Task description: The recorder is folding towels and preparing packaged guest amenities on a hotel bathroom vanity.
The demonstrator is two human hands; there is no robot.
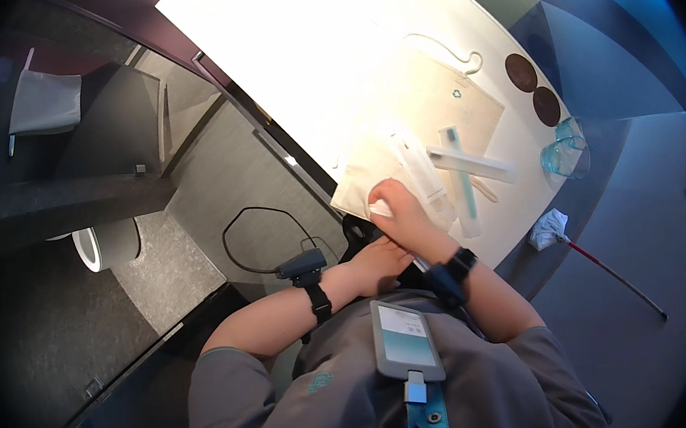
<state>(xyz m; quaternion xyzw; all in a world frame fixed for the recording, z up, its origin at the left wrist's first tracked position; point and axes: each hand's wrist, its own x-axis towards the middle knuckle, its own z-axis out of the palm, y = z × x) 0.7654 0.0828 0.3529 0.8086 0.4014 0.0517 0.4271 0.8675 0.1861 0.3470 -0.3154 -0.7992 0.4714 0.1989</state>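
My right hand (403,211) is at the near corner of a cream fabric bag (472,112) lying flat on the white table. Its fingers are closed around a small white item (381,208), perhaps a tissue or soft cloth; most of it is hidden. Just below, my left hand (380,266) rests at the table's edge near my waist, partly under the right wrist. What its fingers do cannot be seen. On the bag lie a white slim packet (417,163) and two crossed translucent cases, one whitish (474,165) and one with a teal content (465,196).
Two brown round coasters (520,73) and two bluish drinking glasses (560,153) stand near the table's right edge. A red-handled stick with white cloth (549,229) is on the right. A black cable (243,209) loops from my left wrist device (301,264).
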